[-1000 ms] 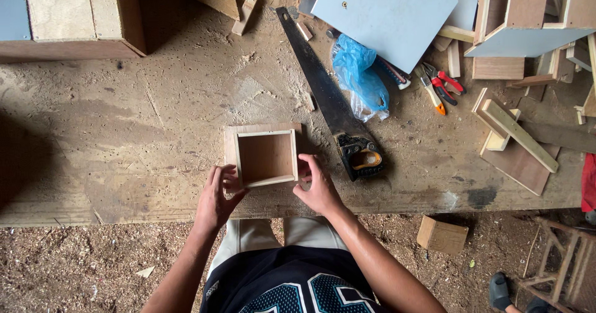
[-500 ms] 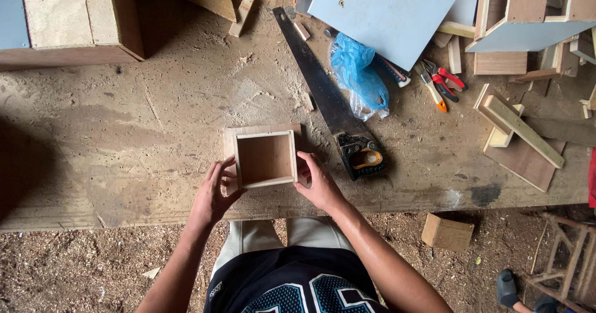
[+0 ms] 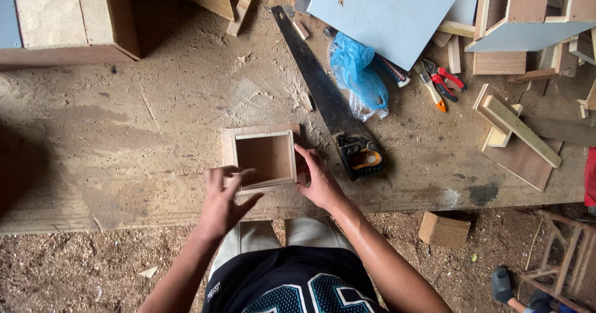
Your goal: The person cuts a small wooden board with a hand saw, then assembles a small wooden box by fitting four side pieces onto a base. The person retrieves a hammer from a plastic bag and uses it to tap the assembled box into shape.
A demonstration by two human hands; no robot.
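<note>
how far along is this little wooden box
Done: the small open wooden box has four walls joined into a square, with a bottom panel showing inside. In hand: the left hand touches its near left corner and the right hand presses its right side, holding it on the workbench. The handsaw lies unused beside it. Left: no lid is on it; whether more is planned cannot be told.

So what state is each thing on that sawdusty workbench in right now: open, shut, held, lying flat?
Small square wooden box: open on top, empty, upright on the bench.
Left hand: fingers on the box's near left corner.
Right hand: pressed against the box's right side.
Black-bladed handsaw: lying flat, untouched.
Blue plastic bag: crumpled.
Red-handled pliers: lying flat, jaw state unclear.
Pale blue board: lying flat.
</note>
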